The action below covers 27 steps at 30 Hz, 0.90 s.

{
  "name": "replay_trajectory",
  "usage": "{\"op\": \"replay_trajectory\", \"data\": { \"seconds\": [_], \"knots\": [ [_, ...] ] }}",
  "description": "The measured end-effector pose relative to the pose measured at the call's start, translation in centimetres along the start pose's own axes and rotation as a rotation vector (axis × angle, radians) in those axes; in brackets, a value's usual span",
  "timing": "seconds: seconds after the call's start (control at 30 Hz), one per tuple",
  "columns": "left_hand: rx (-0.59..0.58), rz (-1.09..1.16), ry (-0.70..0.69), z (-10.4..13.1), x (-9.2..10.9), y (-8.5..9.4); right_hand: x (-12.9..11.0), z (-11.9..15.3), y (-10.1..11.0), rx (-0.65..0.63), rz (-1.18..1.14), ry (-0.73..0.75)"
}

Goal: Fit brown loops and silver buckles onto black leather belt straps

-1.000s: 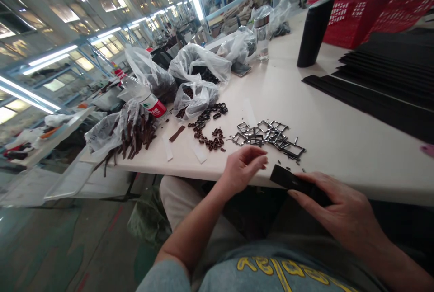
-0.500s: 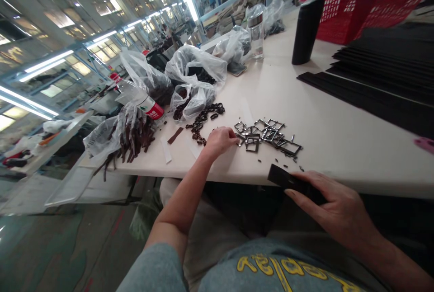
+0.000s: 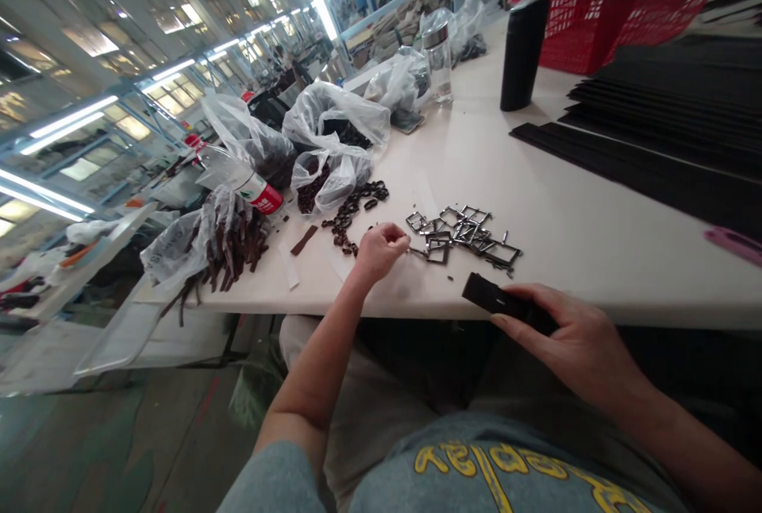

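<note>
My left hand [image 3: 381, 252] is over the table beside a heap of dark metal buckles [image 3: 473, 233]. Its thumb and fingertips are pinched together; what lies between them is too small to make out. A thin dark piece shows just right of the fingertips. In my right hand [image 3: 575, 330] is a black strap end [image 3: 494, 300], gripped between thumb and fingers at the table's front edge. The strap's far part is hidden by the hand. Left of my left hand lie small dark brown loops [image 3: 344, 219], spilling from a clear plastic bag [image 3: 339, 179].
Brown strips [image 3: 235, 247] and a red-labelled bottle [image 3: 259, 191] lie at the left. Behind stand a glass bottle [image 3: 439, 68] and a black tumbler [image 3: 524, 52]. At the right are stacked black straps [image 3: 655, 116], a red basket [image 3: 571, 36] and a pink-handled tool [image 3: 732, 243].
My left fingertips have drawn slightly away from the buckles, to the left. The black strap end in my right hand has turned a little. The whole view has shifted slightly.
</note>
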<state>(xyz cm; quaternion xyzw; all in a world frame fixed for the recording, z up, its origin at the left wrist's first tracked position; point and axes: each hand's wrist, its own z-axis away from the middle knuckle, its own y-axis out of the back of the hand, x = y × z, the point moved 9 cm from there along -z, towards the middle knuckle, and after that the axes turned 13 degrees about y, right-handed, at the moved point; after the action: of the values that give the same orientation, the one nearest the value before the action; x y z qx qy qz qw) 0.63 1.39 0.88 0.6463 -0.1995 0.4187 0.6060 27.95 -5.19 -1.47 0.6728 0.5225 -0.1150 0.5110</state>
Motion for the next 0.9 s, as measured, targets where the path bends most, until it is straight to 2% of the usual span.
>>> {"op": "replay_trajectory", "data": {
  "seconds": [0.3,0.57,0.73,0.9],
  "knots": [
    [-0.083,0.445,0.068,0.1,-1.2,-2.2,-0.7,-0.9,-0.9,-0.061,-0.021,-0.003],
    [-0.198,0.768,0.201,0.8,-1.4,-2.8,-0.3,-0.8,-1.3,-0.088,-0.047,-0.021],
    [-0.261,0.794,0.194,1.6,-0.8,-3.4,-0.7,-0.9,-1.8,-0.131,-0.083,-0.044],
    [-0.251,0.779,0.140,2.0,-0.1,-3.6,-0.9,-0.8,-1.9,-0.168,-0.089,-0.063]
  ]
}}
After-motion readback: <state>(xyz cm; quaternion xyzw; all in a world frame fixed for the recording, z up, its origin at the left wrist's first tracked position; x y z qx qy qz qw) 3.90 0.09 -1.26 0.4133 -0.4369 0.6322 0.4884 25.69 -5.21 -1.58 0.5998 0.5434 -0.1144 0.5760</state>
